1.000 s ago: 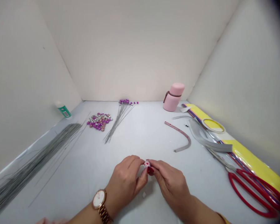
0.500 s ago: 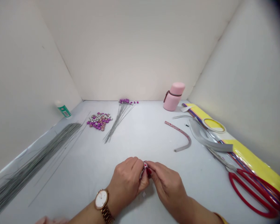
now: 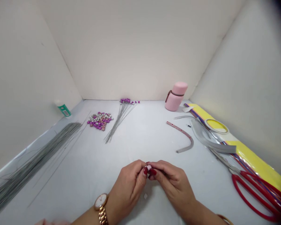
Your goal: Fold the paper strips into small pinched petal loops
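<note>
My left hand (image 3: 128,184) and my right hand (image 3: 170,179) meet in front of me on the white work surface (image 3: 89,156). Their fingertips pinch a small pink-and-white rolled piece (image 3: 149,167), most of it hidden by my fingers. I cannot tell its exact material. A tiny white scrap (image 3: 145,196) lies on the surface just below my hands, touching neither. A gold-strapped wristwatch (image 3: 101,201) sits on my left wrist.
Red-handled scissors (image 3: 253,193) lie at the right, beside a yellow packet (image 3: 255,161). Curved grey strips (image 3: 208,142) and a roll of tape (image 3: 216,126) lie nearby. Further back are a pink bottle (image 3: 175,100), loose beads (image 3: 100,121), and wires (image 3: 35,159) at the left.
My hands have come closer together, and the fingers of both now close around the small piece, covering more of it. The view has shifted slightly.
</note>
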A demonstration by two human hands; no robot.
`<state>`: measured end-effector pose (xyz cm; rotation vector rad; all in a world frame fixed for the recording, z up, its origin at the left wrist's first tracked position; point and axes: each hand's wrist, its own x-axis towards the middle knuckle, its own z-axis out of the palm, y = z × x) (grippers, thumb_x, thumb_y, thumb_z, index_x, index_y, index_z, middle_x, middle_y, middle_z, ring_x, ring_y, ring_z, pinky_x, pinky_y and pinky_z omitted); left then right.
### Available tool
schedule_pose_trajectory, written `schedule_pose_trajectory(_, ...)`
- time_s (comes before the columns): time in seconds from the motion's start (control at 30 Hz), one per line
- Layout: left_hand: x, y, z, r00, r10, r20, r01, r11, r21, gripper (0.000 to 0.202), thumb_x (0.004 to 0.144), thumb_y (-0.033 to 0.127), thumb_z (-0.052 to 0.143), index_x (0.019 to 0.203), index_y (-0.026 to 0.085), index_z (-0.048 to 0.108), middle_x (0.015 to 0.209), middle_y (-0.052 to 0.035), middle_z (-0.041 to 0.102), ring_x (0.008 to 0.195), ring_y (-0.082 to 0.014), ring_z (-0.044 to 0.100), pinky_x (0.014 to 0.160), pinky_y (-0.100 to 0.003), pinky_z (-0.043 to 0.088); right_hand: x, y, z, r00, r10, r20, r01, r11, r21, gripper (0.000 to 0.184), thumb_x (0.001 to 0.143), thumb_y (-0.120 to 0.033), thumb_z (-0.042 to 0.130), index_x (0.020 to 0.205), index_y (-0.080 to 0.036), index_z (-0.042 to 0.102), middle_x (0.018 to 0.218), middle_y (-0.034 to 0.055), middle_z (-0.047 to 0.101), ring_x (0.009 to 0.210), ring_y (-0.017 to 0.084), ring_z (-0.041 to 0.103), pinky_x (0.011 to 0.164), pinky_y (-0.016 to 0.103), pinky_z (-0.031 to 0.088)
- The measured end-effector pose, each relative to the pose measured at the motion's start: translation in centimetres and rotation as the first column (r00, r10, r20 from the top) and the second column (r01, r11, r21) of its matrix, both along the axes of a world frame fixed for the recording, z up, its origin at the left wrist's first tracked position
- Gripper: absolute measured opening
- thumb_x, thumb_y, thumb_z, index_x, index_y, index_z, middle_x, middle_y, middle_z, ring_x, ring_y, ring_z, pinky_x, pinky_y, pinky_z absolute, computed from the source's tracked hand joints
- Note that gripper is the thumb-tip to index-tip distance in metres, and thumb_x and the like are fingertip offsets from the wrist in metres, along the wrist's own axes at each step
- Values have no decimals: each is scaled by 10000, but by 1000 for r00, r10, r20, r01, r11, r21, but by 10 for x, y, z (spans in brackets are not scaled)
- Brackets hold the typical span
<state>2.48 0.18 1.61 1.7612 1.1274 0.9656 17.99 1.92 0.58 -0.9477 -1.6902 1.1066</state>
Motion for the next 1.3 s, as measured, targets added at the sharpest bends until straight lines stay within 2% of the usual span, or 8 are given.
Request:
schedule_pose_trajectory(0.27, -3, 3, 5, 998, -44, -52, 42, 999, -28, 236, 898, 223, 334, 771, 186, 530, 727, -6, 568, 657, -131, 515, 626, -215, 385, 1, 2, 2, 997, -8, -74, -8, 977, -212, 143, 801, -217, 566, 871, -198, 690, 653, 7, 614, 618, 124, 575, 594, 221, 484)
schedule_pose_trajectory(0.37, -2, 4, 4, 997, 19, -72, -24, 998, -63, 227, 891, 242, 362, 776, 181, 548, 713, -5, 585, 645, -130, 526, 612, -216, 396, -1, 2, 3, 994, -43, -95, 17, 966, -259, 136, 780, -233, 593, 865, -187, 688, 661, 9, 624, 605, 122, 571, 583, 220, 480)
schedule_pose_trajectory(0.47, -1, 5, 1, 990, 140, -28, -142, 986, -92, 148, 865, 235, 428, 836, 176, 561, 739, -12, 616, 659, -132, 557, 609, -213, 427, -2, 3, 2, 991, -80, -104, 43, 947, -319, 148, 772, -250, 604, 873, -176, 681, 684, 19, 648, 605, 126, 577, 580, 225, 479)
schedule_pose_trajectory(0.6, 0, 4, -3, 979, 191, 68, -189, 982, -25, 140, 836, 164, 473, 898, 179, 598, 823, -29, 642, 748, -137, 598, 667, -218, 468, -3, 3, -1, 991, -98, -92, 61, 939, -339, 151, 773, -260, 604, 873, -175, 677, 675, 16, 653, 603, 126, 579, 573, 221, 479)
schedule_pose_trajectory(0.8, 1, 1, -4, 984, 169, 59, -174, 981, 81, 128, 805, 154, 527, 888, 158, 624, 825, -52, 652, 761, -141, 612, 687, -234, 504, -2, 2, -2, 996, -76, -51, 62, 970, -233, 144, 793, -231, 570, 882, -180, 671, 678, 17, 654, 616, 136, 598, 591, 229, 492)
schedule_pose_trajectory(0.93, 1, 0, -5, 981, 195, 8, -193, 963, 189, 119, 784, 114, 539, 856, 159, 623, 789, -44, 658, 730, -134, 613, 661, -229, 506, 1, 2, 0, 999, -30, 38, 33, 997, -67, 161, 808, -189, 536, 905, -155, 659, 702, 37, 652, 640, 150, 614, 610, 245, 495)
schedule_pose_trajectory(1.13, 3, 1, -6, 959, 281, -14, -251, 876, 412, 139, 692, 38, 579, 767, 152, 605, 714, -37, 660, 658, -131, 616, 627, -222, 499, 2, 0, 2, 990, -32, 135, 16, 993, 117, 162, 817, -131, 499, 904, -145, 634, 714, 38, 655, 644, 135, 616, 610, 221, 488)
schedule_pose_trajectory(1.3, 6, 0, -9, 949, 312, -43, -248, 827, 504, 146, 666, 28, 573, 747, 150, 583, 688, -42, 650, 621, -136, 608, 589, -228, 492, 0, -5, 1, 980, -76, 183, 32, 973, 229, 161, 816, -102, 475, 901, -153, 602, 720, 35, 643, 645, 127, 607, 604, 206, 475)
